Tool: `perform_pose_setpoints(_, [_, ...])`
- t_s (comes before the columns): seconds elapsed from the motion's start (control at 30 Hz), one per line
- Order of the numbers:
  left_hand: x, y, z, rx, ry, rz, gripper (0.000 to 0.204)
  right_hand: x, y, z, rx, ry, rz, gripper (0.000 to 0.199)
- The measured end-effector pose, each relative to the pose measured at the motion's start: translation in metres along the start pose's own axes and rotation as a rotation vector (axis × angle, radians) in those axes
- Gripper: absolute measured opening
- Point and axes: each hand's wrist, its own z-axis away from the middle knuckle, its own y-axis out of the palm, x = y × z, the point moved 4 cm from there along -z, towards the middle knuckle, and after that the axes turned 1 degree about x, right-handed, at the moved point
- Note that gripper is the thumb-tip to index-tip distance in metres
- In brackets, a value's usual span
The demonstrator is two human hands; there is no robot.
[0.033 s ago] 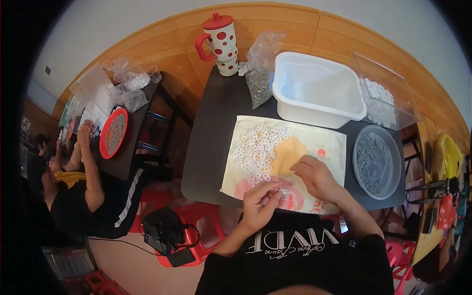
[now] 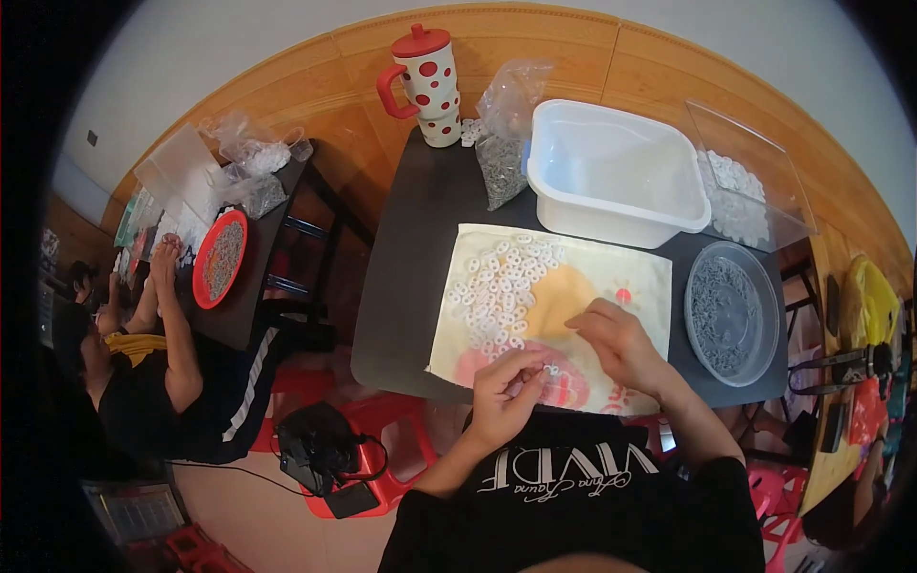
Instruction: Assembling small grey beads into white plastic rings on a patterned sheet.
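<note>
Mid-assembly, I'd judge — left hand (image 2: 506, 387) pinches a small white ring (image 2: 551, 370) over the printed cloth (image 2: 650, 286), right hand (image 2: 616, 339) curled beside it, grip unclear — next needs another from the ring pile (image 2: 497, 282).

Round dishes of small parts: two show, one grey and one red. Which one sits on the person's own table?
The grey round dish, at the dark table's right end beside the person's right hand. The red round dish lies on the co-worker's separate table at far left.
</note>
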Motion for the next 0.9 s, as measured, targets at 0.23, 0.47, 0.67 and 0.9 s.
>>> perform_pose_setpoints(0.23, [0.0, 0.021, -0.014, 0.082, -0.066, 0.09, 0.031, -0.012, -0.007, 0.026, -0.164, 0.49, -0.751, 0.015])
perform_pose_setpoints(0.47, [0.005, 0.034, -0.017, 0.112, -0.151, 0.247, 0.038, -0.01, -0.007, 0.024, -0.101, 0.273, -0.734, 0.014])
perform_pose_setpoints(0.67, [0.007, 0.039, -0.014, 0.106, -0.181, 0.247, 0.039, -0.007, -0.012, 0.025, -0.083, 0.197, -0.591, 0.009])
perform_pose_setpoints(0.9, [0.005, 0.044, -0.015, 0.109, -0.145, 0.191, 0.041, -0.007, -0.013, 0.027, -0.095, 0.217, -0.587, 0.009])
